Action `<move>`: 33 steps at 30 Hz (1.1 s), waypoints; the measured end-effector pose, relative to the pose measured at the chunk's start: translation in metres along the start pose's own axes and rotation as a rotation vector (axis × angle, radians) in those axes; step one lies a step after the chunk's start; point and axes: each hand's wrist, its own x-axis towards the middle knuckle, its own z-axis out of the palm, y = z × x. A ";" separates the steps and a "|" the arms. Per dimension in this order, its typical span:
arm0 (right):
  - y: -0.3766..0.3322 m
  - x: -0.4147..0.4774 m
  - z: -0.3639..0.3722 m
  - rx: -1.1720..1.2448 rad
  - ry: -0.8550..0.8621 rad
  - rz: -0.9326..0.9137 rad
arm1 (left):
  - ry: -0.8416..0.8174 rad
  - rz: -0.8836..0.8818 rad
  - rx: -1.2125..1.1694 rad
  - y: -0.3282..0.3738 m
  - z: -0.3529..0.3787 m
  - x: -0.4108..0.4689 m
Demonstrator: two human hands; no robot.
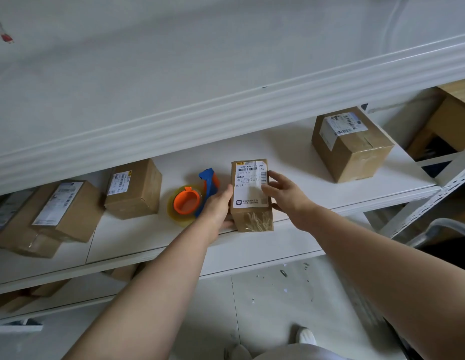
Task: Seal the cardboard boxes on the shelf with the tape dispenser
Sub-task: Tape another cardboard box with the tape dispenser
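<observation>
Both bare forearms reached up from the camera to the white shelf (330, 201). Left hand (217, 209) pressed flat against the left side of a small labelled cardboard box (250, 196), fingers together, thumb under its near corner. Right hand (283, 193) touched the box's right edge, fingers spread and resting on the label. Just left of the left fingers lay the blue-and-orange tape dispenser (193, 198), unheld. Other boxes sat well apart on either side.
</observation>
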 end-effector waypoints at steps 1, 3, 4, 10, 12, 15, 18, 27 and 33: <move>0.001 0.000 -0.003 0.015 -0.064 0.009 | -0.044 0.004 -0.012 0.003 0.000 -0.001; 0.001 -0.002 -0.009 -0.065 -0.202 0.005 | -0.075 0.044 0.003 0.002 0.002 0.000; -0.001 -0.005 -0.011 -0.154 -0.251 0.002 | -0.075 0.064 0.049 0.000 0.003 0.002; -0.005 -0.001 -0.024 -0.784 0.045 -0.146 | 0.126 0.078 0.497 0.016 0.022 0.008; -0.004 0.000 -0.034 -0.866 0.037 -0.153 | 0.196 0.105 0.434 0.020 0.031 0.014; -0.007 0.001 -0.044 -0.914 0.132 -0.169 | 0.179 0.135 0.348 0.018 0.048 0.026; -0.015 0.002 -0.046 -0.979 0.204 -0.257 | 0.008 0.109 0.013 0.014 0.062 0.025; -0.034 0.019 -0.032 -1.460 0.018 -0.394 | 0.173 0.082 0.109 0.024 0.041 0.020; -0.062 0.044 -0.054 -1.691 0.214 -0.173 | 0.188 0.097 0.070 0.020 0.034 0.005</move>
